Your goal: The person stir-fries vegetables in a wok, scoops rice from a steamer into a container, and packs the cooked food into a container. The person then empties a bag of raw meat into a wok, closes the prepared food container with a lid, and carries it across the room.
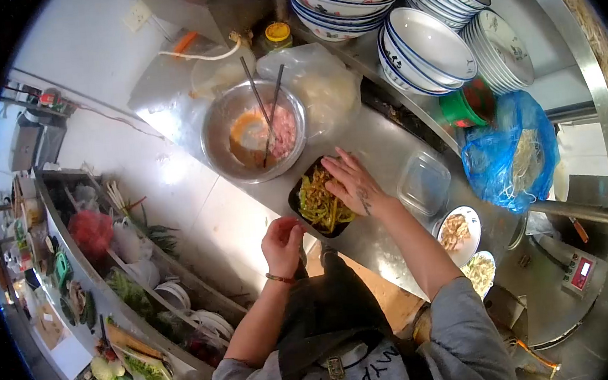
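Note:
My right hand (352, 185) reaches over a black takeaway container (293, 201) from its right side, fingers stretched out at its far right edge. Cooked green vegetable strips (323, 204) fill the container. Just to its left, my left hand (283, 245) hovers with curled fingers, apart from the container; what it holds, if anything, is hidden. Beyond the container stands a metal bowl (219, 157) of pink raw meat (284, 131) and an orange-brown sauce. A pair of dark chopsticks (269, 110) leans in that bowl. A clear plastic lid or tub (423, 184) lies right of my right hand.
Stacked bowls (432, 44) and plates (499, 49) line the shelf at the back right. A blue plastic bag (504, 149) hangs beside them. Two small bowls of food (458, 238) stand near my right forearm. Vegetables in a long counter (134, 296) are on the left.

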Tool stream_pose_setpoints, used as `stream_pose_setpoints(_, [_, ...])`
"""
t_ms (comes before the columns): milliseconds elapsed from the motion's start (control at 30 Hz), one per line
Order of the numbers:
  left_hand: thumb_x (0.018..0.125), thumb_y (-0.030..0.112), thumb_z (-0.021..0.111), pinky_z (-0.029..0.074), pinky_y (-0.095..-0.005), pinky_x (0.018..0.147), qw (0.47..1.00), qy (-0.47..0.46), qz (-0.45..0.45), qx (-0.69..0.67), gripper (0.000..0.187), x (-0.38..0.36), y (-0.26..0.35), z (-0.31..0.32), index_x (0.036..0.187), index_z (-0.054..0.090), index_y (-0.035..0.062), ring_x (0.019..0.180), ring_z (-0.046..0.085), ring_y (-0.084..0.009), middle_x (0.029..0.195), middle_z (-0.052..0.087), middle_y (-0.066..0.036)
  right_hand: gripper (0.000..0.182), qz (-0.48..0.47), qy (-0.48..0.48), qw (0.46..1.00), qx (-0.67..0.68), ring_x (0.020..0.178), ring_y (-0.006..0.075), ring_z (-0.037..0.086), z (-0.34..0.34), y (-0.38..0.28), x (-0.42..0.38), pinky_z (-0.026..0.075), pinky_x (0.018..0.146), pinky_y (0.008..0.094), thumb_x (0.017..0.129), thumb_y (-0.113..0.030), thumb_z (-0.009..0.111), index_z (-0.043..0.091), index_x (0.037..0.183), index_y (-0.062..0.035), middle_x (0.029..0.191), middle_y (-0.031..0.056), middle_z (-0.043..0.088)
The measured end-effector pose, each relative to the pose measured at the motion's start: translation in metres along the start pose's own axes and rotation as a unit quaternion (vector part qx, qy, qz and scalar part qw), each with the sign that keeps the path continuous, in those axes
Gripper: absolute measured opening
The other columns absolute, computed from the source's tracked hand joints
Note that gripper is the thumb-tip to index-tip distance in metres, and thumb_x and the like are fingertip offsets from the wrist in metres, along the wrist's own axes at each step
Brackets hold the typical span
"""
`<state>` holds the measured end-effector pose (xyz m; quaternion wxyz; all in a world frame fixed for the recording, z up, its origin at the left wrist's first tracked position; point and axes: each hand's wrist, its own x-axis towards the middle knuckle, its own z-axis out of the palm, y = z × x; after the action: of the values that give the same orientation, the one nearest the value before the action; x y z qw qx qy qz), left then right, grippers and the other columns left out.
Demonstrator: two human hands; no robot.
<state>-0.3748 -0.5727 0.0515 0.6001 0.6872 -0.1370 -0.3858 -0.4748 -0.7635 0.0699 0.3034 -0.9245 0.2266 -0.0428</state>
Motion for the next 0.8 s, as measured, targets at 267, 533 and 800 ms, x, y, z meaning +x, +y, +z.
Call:
stream_pose_setpoints(267, [0.081, -0.002, 0.051, 0.049, -0.0249, 0.067, 0.997, -0.053, -0.028, -0.044, 0.012, 0.033, -0.01, -0.03, 0.093, 0.05, -0.0029, 0.075, 0.06, -0.0157, 0.086, 0.057, -0.008, 0.046, 0.162, 0.145, 0.975, 0.036, 0.119, 0.029, 0.035, -0.023, 0.04, -0.042, 0.032, 0.095, 0.0342, 0.08, -0.009, 0.053, 0.037, 0.124, -0.0083, 0.131, 0.0144, 0.032])
stream_pose_setpoints(533, [0.078, -0.004, 0.05, 0.048, -0.0256, 0.072, 0.983, -0.137, 0.035, 0.12, 0.031, 0.058, -0.006, -0.021, 0.109, 0.049, -0.0009, 0.088, 0.056, -0.0147, 0.095, 0.057, -0.008, 0.036, 0.522, 0.193, 0.74, 0.377, 0.086, 0.0306, 0.052, 0.022, 0.121, -0.122, 0.044, 0.072, 0.0382, 0.071, -0.008, 0.056, 0.044, 0.105, -0.0034, 0.097, 0.016, 0.051])
stream_pose_setpoints(800, [0.078, -0.004, 0.048, 0.048, -0.0263, 0.074, 0.972, -0.106, 0.103, 0.183, 0.027, 0.014, 0.012, -0.022, 0.106, 0.049, -0.0028, 0.088, 0.055, -0.0151, 0.096, 0.055, -0.01, 0.043, 0.243, 0.309, 0.913, 0.108, 0.064, 0.011, 0.046, -0.072, 0.021, -0.126, 0.04, 0.055, 0.0212, 0.074, 0.004, 0.054, 0.037, 0.112, -0.0058, 0.072, 0.0021, 0.047])
